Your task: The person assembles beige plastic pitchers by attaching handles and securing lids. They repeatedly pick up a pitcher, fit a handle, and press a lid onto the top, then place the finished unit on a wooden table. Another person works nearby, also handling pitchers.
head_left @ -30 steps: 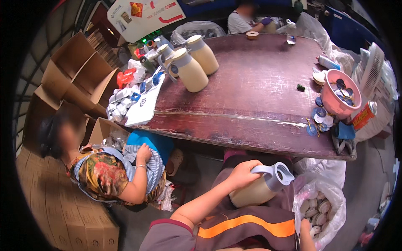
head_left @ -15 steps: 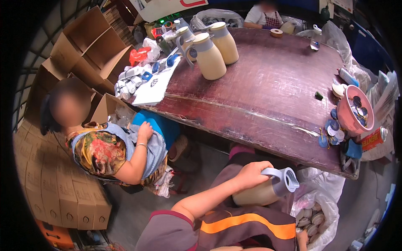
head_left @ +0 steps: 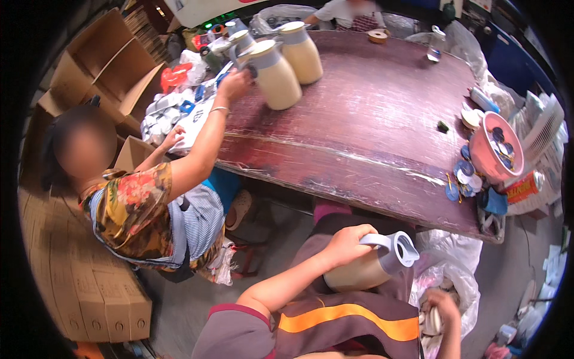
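Observation:
My left hand [head_left: 354, 242] is closed round the grey handle of a cream vacuum jug [head_left: 357, 269]. The jug lies tilted across my lap, its open grey mouth facing right and no lid on it. Over a clear plastic bag [head_left: 470, 293] at my right side is my right hand [head_left: 443, 306], smeared by motion. Pale round lids [head_left: 431, 322] lie in the bag, right at its fingers; whether it grips one is not clear.
Lidded jugs [head_left: 276, 78] stand on the dark red table [head_left: 371, 113]; a co-worker's hand [head_left: 234, 85] is at one handle. A pink bowl [head_left: 480, 158] of small parts stands on the right, near a red can [head_left: 525, 188]. Cartons [head_left: 89, 293] fill the left.
My right hand has risen into fuller view over the bag. The co-worker on the left has reached from the lap to a jug on the table. My left hand still holds its jug.

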The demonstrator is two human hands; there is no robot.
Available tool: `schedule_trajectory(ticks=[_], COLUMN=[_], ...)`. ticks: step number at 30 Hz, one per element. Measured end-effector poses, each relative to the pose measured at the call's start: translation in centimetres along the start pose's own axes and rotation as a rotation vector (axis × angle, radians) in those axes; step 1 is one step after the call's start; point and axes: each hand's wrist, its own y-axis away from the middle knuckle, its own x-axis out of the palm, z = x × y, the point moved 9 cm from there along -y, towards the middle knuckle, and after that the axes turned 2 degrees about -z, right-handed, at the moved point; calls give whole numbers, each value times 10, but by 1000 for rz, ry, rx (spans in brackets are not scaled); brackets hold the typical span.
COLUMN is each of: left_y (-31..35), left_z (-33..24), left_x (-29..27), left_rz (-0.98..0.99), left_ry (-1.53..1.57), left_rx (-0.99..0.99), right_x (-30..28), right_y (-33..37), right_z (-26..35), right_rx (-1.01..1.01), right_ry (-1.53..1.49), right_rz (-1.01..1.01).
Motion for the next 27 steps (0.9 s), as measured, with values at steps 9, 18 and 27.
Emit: schedule_trajectory(ticks=[9,18,27], left_y=[13,27,25], left_z=[-5,-8,-1], left_x=[1,5,-4], left_rz=[-62,-62,-101], left_ry=[-60,-132,-102], left_rx=[46,49,64], right_x=[122,122,163], right_y=[23,19,-8], right_z=[290,276,297], right_rx=[-792,-584,-657], right_ry=[189,438,248], right_rz=[-238,-377,-142])
